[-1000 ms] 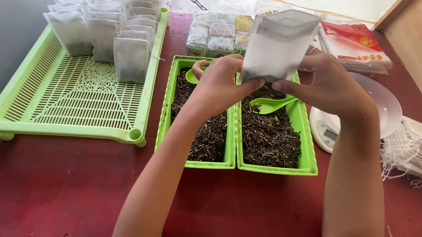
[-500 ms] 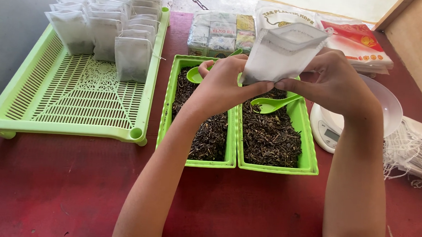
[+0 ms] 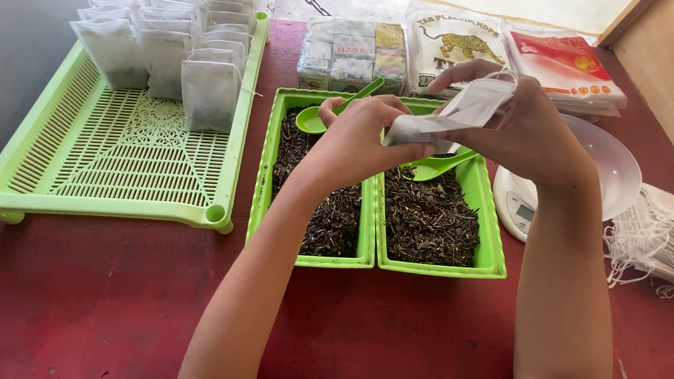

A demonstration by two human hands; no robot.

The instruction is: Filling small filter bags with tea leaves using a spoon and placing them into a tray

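Both hands hold one white filter tea bag [image 3: 454, 116] above two green tubs of dark loose tea. My left hand [image 3: 355, 140] pinches the bag's lower end; my right hand [image 3: 526, 130] grips its upper end, fingers curled over the top. The bag is tilted nearly flat. Under it the left tub [image 3: 261, 185] and right tub [image 3: 491, 221] sit side by side, each with a green plastic spoon: one [image 3: 321, 116] at the left tub's far end, another [image 3: 434, 168] resting on the right tub's tea.
A green slotted tray [image 3: 115, 162] on the left carries several filled white tea bags [image 3: 168, 42] at its far end. A white scale with a clear bowl [image 3: 611, 169] stands right, beside a stack of empty string bags [image 3: 657, 245]. Packaged goods [image 3: 352, 52] lie behind on the red table.
The bag has been tipped from upright to nearly flat, and my right hand has moved over its top end. My left hand stays at the lower end.
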